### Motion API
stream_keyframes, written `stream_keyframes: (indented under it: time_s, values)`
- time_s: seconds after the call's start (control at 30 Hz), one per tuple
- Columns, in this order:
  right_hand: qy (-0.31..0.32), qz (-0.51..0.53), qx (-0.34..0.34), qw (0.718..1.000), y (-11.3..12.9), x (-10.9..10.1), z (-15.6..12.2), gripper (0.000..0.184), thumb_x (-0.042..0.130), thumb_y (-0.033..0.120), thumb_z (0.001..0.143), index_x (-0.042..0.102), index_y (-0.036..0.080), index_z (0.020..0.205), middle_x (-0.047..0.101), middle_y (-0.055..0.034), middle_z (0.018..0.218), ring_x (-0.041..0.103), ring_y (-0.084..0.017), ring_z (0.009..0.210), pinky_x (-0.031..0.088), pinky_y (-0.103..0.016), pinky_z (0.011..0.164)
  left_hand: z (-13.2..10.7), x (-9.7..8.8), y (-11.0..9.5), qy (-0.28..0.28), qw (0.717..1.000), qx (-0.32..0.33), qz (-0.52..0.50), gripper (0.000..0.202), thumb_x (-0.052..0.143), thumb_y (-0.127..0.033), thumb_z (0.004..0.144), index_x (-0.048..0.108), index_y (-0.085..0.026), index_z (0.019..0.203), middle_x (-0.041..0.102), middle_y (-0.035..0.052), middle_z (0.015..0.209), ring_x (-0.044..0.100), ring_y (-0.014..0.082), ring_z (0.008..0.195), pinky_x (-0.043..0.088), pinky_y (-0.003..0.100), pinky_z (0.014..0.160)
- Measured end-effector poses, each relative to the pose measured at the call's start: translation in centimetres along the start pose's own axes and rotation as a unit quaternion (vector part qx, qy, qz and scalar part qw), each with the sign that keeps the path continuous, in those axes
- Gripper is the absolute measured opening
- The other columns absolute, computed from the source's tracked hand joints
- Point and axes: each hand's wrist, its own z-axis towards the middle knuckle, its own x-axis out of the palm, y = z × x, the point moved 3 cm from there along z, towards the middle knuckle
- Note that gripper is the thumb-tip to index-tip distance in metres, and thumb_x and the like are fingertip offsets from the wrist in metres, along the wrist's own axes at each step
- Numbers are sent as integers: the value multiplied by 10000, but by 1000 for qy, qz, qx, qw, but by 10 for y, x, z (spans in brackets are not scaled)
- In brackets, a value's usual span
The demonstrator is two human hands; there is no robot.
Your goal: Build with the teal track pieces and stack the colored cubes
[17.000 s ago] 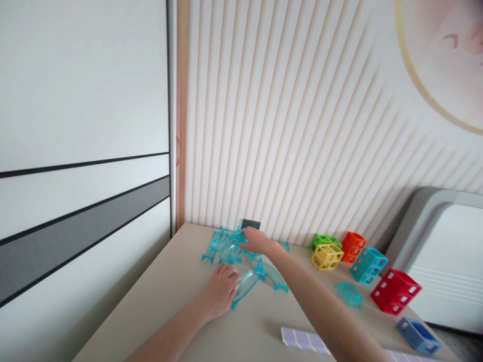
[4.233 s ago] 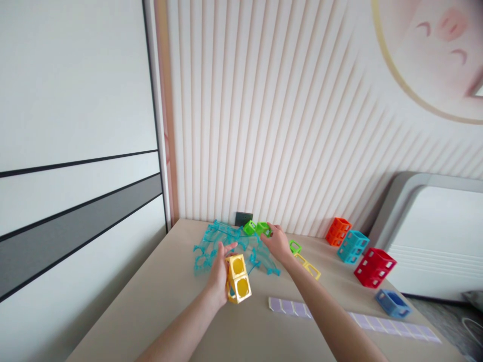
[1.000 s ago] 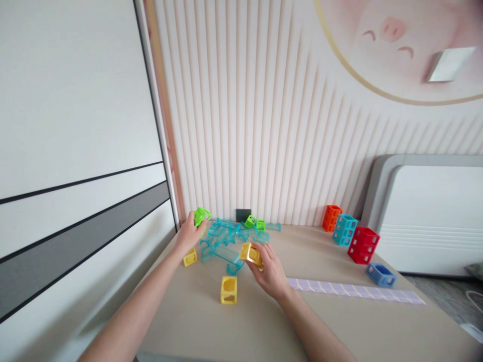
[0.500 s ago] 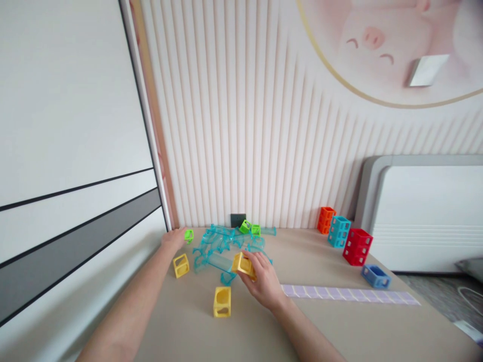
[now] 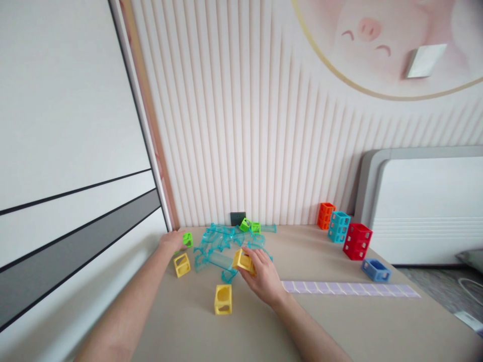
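At the far left of the table, my left hand [image 5: 172, 242] is closed on a green hollow block [image 5: 187, 239], its fingertips partly hidden by the block. My right hand [image 5: 263, 276] grips a yellow hollow block [image 5: 243, 261] above the near side of a heap of clear teal track pieces [image 5: 221, 240]. A second yellow block [image 5: 181, 265] rests on the table just below my left hand. Between my forearms stands another yellow block [image 5: 223, 300] with a round opening.
Two green blocks [image 5: 255, 228] lie behind the heap, by a dark wall socket [image 5: 238, 218]. On the right stand an orange stack [image 5: 326, 216], a teal stack [image 5: 338, 227], a red stack [image 5: 357, 242] and a blue block [image 5: 376, 270]. A purple strip [image 5: 350, 289] crosses the table.
My left hand has closed round the green block, which has turned and shifted slightly toward me. My right hand keeps its yellow block at nearly the same spot. The view has tilted a little.
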Motion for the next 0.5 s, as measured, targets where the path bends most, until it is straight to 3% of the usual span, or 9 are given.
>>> stream_keyframes:
  time_s: [0.3, 0.5]
  values:
    - [6, -13, 5, 1000, 1, 1, -1, 472, 650, 340, 910, 502, 240, 1347, 675, -94, 1124, 616, -273, 1028, 502, -428, 918, -7, -2, -13, -7, 998, -57, 15, 347, 627, -366, 940, 605, -156, 1216, 632, 102, 1230, 639, 246, 1067, 545, 459, 902]
    - [13, -16, 7, 1000, 4, -1, 1, 474, 664, 328, 899, 509, 236, 1338, 679, -91, 1087, 621, -266, 997, 500, -412, 897, -1, -2, -20, -63, 996, -66, -23, 476, 589, -580, 872, 722, -164, 1059, 715, 199, 1140, 666, 362, 1104, 530, 433, 870]
